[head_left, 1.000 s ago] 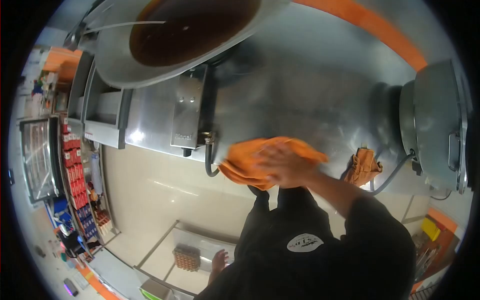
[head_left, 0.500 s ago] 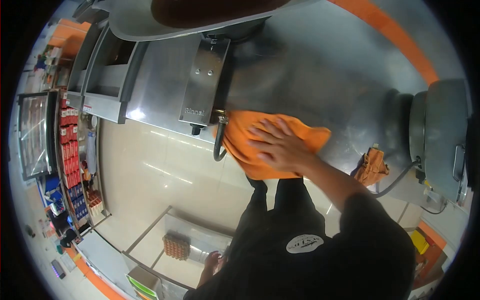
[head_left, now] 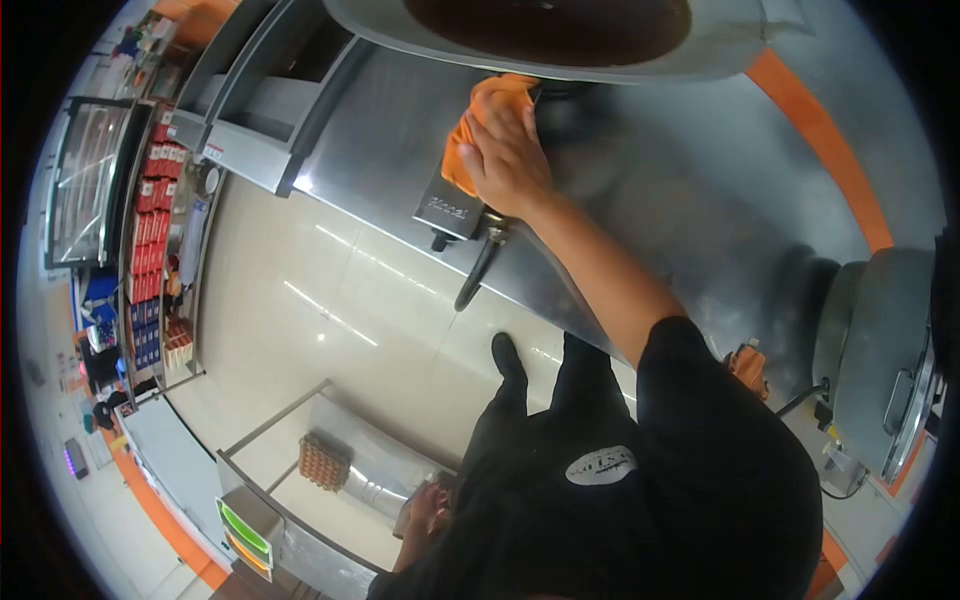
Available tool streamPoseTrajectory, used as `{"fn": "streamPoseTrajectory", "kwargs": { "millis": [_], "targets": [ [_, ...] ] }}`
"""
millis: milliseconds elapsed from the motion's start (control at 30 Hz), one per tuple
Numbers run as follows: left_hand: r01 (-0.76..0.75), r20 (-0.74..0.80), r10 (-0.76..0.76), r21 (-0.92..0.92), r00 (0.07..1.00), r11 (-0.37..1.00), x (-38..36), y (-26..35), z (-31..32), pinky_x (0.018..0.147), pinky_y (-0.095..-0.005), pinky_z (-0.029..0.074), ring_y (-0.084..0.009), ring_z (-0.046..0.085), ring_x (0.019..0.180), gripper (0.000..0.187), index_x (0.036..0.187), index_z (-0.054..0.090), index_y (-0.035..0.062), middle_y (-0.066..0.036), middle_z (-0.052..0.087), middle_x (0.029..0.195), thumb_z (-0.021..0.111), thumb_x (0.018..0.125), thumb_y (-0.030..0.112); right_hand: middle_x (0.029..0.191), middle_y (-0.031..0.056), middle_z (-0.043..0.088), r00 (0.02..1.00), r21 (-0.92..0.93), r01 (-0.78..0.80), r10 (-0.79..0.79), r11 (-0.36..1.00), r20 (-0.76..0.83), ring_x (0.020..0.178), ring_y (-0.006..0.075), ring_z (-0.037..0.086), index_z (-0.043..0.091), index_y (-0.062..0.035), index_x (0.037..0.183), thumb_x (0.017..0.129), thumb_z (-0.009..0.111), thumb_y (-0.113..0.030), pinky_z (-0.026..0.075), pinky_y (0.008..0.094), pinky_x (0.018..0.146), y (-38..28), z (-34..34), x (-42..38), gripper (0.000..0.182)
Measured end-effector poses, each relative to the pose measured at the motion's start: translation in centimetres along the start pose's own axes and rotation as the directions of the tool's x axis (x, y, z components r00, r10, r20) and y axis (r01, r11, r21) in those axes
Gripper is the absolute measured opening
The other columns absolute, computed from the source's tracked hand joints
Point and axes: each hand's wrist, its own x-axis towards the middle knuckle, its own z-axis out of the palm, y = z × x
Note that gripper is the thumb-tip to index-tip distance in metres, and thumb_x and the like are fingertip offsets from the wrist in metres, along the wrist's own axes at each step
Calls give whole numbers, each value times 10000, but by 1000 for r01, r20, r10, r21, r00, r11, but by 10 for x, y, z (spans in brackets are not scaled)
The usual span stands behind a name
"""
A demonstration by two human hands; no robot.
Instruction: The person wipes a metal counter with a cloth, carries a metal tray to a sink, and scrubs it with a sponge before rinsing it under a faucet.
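Observation:
My right hand [head_left: 507,160] presses an orange cloth [head_left: 460,160] onto the top of a metal gas-burner box [head_left: 447,207] marked Rinnai, its fingers curled over the bunched fabric. From the front of this box a black knob [head_left: 439,241] sticks out, and a dark hose [head_left: 482,268] bends down beside it. Just beyond the hand hangs the rim of a large pan [head_left: 740,62] with brown contents. Low at my left side, my left hand [head_left: 430,508] has its fingers curled; what they hold, if anything, cannot be made out.
A steel counter [head_left: 640,200] stretches to the right, where a crumpled brown cloth [head_left: 747,368] lies near a big grey lidded appliance [head_left: 880,350]. Metal bins [head_left: 262,125] stand at upper left. Behind me are an egg tray [head_left: 325,463] on a low shelf and stocked shelves [head_left: 150,240].
My right hand has carried the orange cloth from the counter's front edge up and left onto the burner box. The cloth, spread flat before, is now bunched. The view has shifted.

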Motion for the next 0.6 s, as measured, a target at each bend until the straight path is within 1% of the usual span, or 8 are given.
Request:
{"fn": "streamPoseTrajectory", "kwargs": {
  "millis": [67,100,233,367,467,500,567,600],
  "targets": [
    [-119,4,119,21,993,993,5,-24,-1,739,-320,499,-156,625,880,342,1261,557,111,-47,646,1044,468,956,239,1467,169,402,991,-135,64,-47,989,122,1375,353,351,529,8,1311,968,479,-254,219,527,1149,-20,-9,-27,435],
    [-227,16,226,57,974,972,7,-38,0,698,-303,503,-152,623,847,333,1256,557,113,-43,640,1019,467,953,220,1474,150,402,968,24,75,-78,997,240,1388,339,336,520,-4,1329,968,474,-259,179,531,1159,-29,-14,-48,445],
    [-113,111,94,177,989,978,4,-47,3,585,-264,481,-135,599,732,275,1185,583,123,-20,613,910,476,943,198,1476,124,418,847,99,223,-243,970,474,1392,330,336,511,-12,1346,970,448,-248,127,528,1171,-25,-37,-48,449],
    [-77,47,74,53,996,996,-4,-63,9,491,-246,425,-102,543,614,183,1018,624,142,0,565,782,469,923,160,1495,107,399,974,-261,70,-11,963,224,1397,298,333,538,-86,1346,982,407,-268,165,513,1164,-36,2,-17,427],
    [-71,24,67,317,997,946,-34,-10,16,510,-263,453,-106,558,625,212,983,652,119,-24,590,810,458,902,146,1502,103,389,881,-134,299,-219,945,420,1403,288,324,547,-114,1347,984,402,-288,175,481,1169,-58,8,-42,428],
    [-265,31,273,374,962,889,-6,-44,11,531,-271,468,-113,568,641,222,984,654,115,-26,598,821,451,907,157,1501,105,390,767,44,410,-371,911,523,1403,290,324,552,-113,1343,985,402,-284,177,469,1171,-61,4,-44,424],
    [-567,41,648,528,760,632,50,-113,1,572,-286,497,-125,588,672,244,986,659,109,-30,614,842,435,918,180,1488,107,406,756,91,431,-415,898,507,1405,283,322,581,-128,1310,996,389,-283,195,499,1161,-51,-5,-19,400],
    [-180,-21,196,306,980,935,5,-53,6,656,-315,524,-141,616,738,249,1012,664,120,-34,629,878,438,919,168,1478,106,416,746,20,423,-360,906,560,1403,282,325,582,-132,1302,998,387,-285,208,519,1151,-41,-4,-2,393]
  ]
}}
